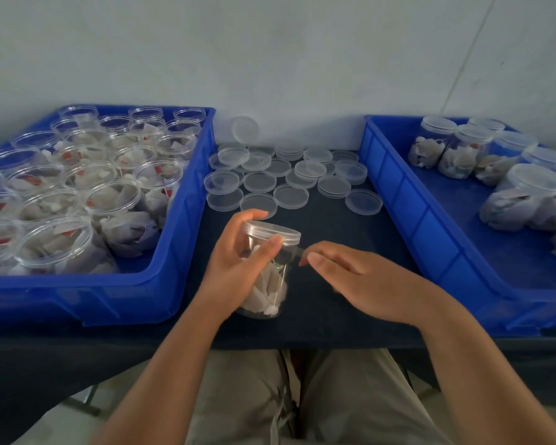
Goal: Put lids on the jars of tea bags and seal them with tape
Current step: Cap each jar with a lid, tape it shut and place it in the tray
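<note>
Now the left hand (235, 268) holds a clear jar (264, 284) of tea bags, tilted a little, over the dark desk (334, 239) near its front edge. The fingers curl round the jar, and the thumb presses its side just under the lid (272, 232), which sits on the jar. The right hand (366, 281) is just beside the jar. Its thumb and first finger pinch a thin strip of tape (297, 251) that reaches to the jar near the lid. Loose lids (289, 175) lie on the desk behind. The left bin (161, 284) is blue and full of open jars (109, 194). The right bin (430, 245) holds closed jars (463, 149).
</note>
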